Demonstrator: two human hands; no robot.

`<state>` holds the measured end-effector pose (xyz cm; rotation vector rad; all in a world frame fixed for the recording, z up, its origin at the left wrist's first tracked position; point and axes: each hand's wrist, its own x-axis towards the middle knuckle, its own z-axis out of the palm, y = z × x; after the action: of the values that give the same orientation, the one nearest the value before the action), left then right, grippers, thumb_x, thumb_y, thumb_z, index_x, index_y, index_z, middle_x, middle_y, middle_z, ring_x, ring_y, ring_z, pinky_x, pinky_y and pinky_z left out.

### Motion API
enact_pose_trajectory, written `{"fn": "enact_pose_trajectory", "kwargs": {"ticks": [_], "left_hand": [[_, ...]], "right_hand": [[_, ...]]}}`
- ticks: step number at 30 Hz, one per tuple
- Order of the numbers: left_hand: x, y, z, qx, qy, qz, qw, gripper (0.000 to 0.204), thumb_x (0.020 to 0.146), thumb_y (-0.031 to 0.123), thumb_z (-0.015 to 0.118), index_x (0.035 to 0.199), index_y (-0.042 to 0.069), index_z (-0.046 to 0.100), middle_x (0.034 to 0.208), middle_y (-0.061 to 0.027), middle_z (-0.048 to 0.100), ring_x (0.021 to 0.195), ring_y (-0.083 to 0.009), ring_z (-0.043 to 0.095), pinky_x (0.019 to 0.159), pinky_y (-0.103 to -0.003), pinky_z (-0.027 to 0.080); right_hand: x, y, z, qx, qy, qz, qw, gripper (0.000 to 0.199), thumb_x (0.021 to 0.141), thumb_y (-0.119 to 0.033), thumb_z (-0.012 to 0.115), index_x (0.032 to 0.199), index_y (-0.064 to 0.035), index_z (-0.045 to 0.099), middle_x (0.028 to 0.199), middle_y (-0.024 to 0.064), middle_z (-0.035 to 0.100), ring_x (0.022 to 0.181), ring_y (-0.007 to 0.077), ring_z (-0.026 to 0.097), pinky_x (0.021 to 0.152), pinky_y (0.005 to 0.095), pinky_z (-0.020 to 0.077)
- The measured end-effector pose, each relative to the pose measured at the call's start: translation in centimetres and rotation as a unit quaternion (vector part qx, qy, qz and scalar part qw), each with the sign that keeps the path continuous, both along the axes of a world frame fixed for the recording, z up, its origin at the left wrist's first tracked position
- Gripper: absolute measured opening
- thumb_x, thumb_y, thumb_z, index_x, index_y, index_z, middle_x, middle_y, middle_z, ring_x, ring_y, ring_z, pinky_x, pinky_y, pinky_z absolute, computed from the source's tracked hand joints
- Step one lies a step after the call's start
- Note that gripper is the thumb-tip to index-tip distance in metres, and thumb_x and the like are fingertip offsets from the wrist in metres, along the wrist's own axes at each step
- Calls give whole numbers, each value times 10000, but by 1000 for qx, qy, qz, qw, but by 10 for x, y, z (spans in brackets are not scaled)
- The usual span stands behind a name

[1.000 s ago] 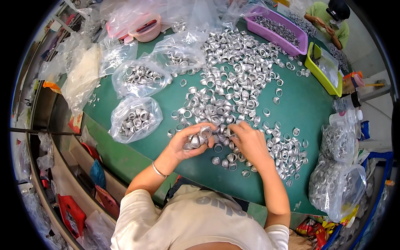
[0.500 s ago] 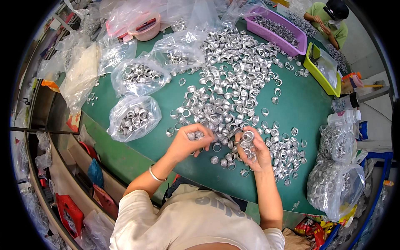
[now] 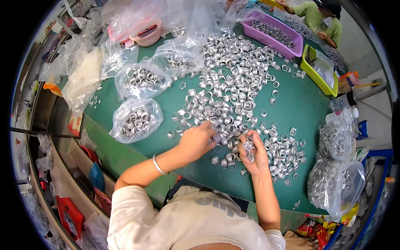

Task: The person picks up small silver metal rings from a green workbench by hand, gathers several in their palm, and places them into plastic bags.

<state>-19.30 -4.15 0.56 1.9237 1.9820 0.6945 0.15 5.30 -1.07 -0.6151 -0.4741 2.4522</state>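
A large heap of silver-coloured metal rings (image 3: 229, 91) spreads across the green tabletop (image 3: 175, 160). At its near edge, my left hand (image 3: 196, 142) is turned back-up with its fingers curled; a ring shows by the fingertips, and whatever lies in the palm is hidden. To its right, my right hand (image 3: 256, 157) is closed around several rings (image 3: 248, 146), which show between thumb and fingers. A few loose rings (image 3: 225, 162) lie between my hands. Just right of my right hand is a smaller cluster of rings (image 3: 283, 150).
Open plastic bags of rings (image 3: 137, 121) stand on the left. A purple bin (image 3: 273, 33) and a yellow-green bin (image 3: 318, 71) sit far right, near another person (image 3: 321, 21). A pink basket (image 3: 146, 33) stands at the back. Filled bags (image 3: 333, 183) crowd the right edge.
My left hand has turned palm-down, hiding the rings seen in it before, and its fingertips are at the heap. The right hand stays nearly in place, its fingers closer around the rings.
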Motion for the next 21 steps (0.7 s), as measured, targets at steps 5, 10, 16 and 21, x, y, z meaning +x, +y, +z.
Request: {"fn": "enact_pose_trajectory", "kwargs": {"ticks": [5, 10, 16, 21], "left_hand": [[-20, -18, 5, -149, -650, 32, 744, 340, 814, 182, 641, 1091, -1, 562, 940, -96, 559, 555, -90, 492, 345, -167, 312], [0, -34, -8, -75, -816, 1, 573, 357, 864, 217, 579, 1158, 43, 475, 969, -141, 533, 594, -101, 456, 341, -139, 283], [96, -13, 4, -32, -891, 213, 401, 258, 930, 242, 470, 1131, 82, 495, 906, -70, 589, 779, -159, 551, 606, -269, 449], [167, 13, 9, 103, -833, 162, 518, 307, 946, 224, 442, 1179, 24, 445, 1028, -82, 563, 949, -163, 536, 824, -293, 435]], "right_hand": [[5, -4, 2, -84, 41, 2, 996, 211, 943, -308, 425, 1010, -121, 495, 886, 89, 502, 562, 145, 454, 326, 189, 296], [1, -15, 5, -193, 34, -35, 980, 218, 925, -317, 450, 1010, -131, 524, 922, 86, 527, 630, 151, 450, 388, 203, 312], [1, -41, 13, -80, 0, -221, 972, 256, 915, -296, 457, 1107, -128, 464, 963, 83, 530, 799, 215, 545, 516, 285, 446], [20, -51, 28, 110, -90, -394, 908, 261, 924, -189, 447, 1175, -114, 431, 1036, 60, 498, 828, 173, 557, 670, 307, 472]]}}
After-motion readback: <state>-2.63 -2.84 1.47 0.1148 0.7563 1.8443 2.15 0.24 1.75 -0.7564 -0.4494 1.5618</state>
